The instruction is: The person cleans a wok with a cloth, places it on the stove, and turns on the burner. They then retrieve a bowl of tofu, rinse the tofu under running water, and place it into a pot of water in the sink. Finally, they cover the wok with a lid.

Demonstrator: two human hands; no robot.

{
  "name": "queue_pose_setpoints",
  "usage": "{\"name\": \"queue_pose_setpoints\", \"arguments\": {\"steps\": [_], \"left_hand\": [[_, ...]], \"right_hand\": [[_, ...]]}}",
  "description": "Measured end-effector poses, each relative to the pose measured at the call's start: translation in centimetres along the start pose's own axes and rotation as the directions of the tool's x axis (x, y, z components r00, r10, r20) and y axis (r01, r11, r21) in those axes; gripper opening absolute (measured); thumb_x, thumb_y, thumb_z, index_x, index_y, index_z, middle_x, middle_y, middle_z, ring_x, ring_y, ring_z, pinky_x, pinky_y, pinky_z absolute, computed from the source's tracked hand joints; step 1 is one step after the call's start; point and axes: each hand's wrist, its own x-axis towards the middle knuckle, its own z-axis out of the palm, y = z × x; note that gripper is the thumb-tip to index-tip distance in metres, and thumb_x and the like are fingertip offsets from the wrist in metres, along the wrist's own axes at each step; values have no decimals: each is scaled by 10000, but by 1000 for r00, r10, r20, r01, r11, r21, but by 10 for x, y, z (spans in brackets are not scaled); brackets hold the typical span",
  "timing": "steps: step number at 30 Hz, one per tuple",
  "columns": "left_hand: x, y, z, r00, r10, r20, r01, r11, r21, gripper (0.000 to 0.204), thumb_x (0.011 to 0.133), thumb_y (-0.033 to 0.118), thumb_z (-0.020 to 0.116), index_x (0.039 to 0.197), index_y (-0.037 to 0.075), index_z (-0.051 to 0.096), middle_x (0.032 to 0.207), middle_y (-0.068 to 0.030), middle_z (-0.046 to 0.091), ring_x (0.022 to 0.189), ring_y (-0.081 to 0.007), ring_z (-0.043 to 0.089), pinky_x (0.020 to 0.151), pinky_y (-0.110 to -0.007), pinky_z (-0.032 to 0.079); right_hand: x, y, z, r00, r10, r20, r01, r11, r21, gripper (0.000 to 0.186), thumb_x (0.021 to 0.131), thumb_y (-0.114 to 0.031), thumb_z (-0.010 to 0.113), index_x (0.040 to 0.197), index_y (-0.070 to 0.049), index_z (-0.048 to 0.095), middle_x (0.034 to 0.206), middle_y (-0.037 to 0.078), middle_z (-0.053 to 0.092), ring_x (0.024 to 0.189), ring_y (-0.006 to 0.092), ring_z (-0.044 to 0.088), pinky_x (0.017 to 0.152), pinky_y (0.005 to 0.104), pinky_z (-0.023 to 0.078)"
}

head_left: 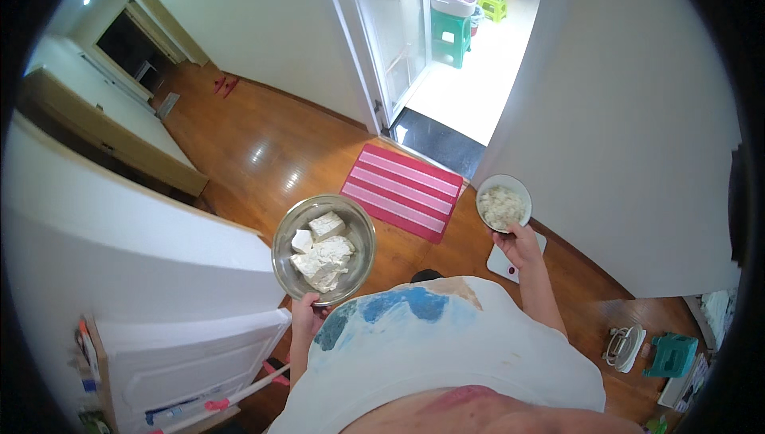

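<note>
Your white shirt (478, 346) fills lower centre; left fingers (306, 302) grip the metal bowl (363, 247), right fingers (519, 236) the rice bowl (519, 186), at their near edges.

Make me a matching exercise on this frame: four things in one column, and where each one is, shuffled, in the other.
Things:
1. metal bowl
2. white bowl
3. striped mat
4. lilac-topped container

Places:
A. on the wooden floor, near the dark threshold
B. on a green stool
C. in the right hand
D. in the left hand

Pairs: 1-D, 2-C, 3-A, 4-B
</note>
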Motion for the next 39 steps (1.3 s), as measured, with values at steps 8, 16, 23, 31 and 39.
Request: {"name": "queue_pose_setpoints", "arguments": {"steps": [8, 16, 23, 31, 39], "left_hand": [[131, 63, 47, 992, 59, 111, -57, 998, -21, 206, 772, 72, 511, 972, 21, 504, 670, -69, 559, 454, -163, 504, 388, -248, 371], [272, 187, 169, 944, 22, 330, -104, 967, 231, 218, 752, 37, 491, 966, 9, 522, 642, -76, 564, 446, -130, 515, 368, -241, 378], [408, 228, 290, 824, -288, 487, 91, 918, 387, 183, 765, 40, 504, 942, 7, 534, 643, -59, 562, 454, -118, 504, 373, -231, 381], [561, 267, 491, 799, -378, 467, 104, 853, 512, 281, 762, 15, 500, 1042, 10, 494, 704, -80, 568, 452, -138, 500, 347, -244, 383], [544, 280, 640, 848, -355, 393, 132, 861, 492, 365, 775, 14, 510, 1136, 30, 455, 757, -75, 577, 472, -139, 521, 346, -239, 397]], "right_hand": [[137, -22, 95, 980, -14, 200, 5, 999, 44, 472, 795, 22, 437, 1263, 11, 380, 1143, 173, 542, 960, 313, 603, 707, 341, 551], [239, -52, 172, 997, -71, 11, 71, 996, 56, 441, 807, 24, 382, 1248, 36, 396, 1124, 191, 550, 907, 305, 610, 651, 292, 523], [319, -81, 194, 958, -157, -239, 167, 986, 24, 431, 817, 13, 375, 1246, 41, 398, 1116, 192, 556, 891, 292, 616, 659, 289, 523], [502, -167, 163, 892, -226, -392, 293, 949, 119, 442, 813, 29, 395, 1254, 57, 389, 1079, 200, 564, 876, 295, 620, 647, 289, 525], [551, -314, 119, 855, -299, -423, 379, 918, 118, 433, 807, 34, 396, 1238, 73, 396, 1120, 234, 542, 907, 335, 618, 652, 290, 534]]}}
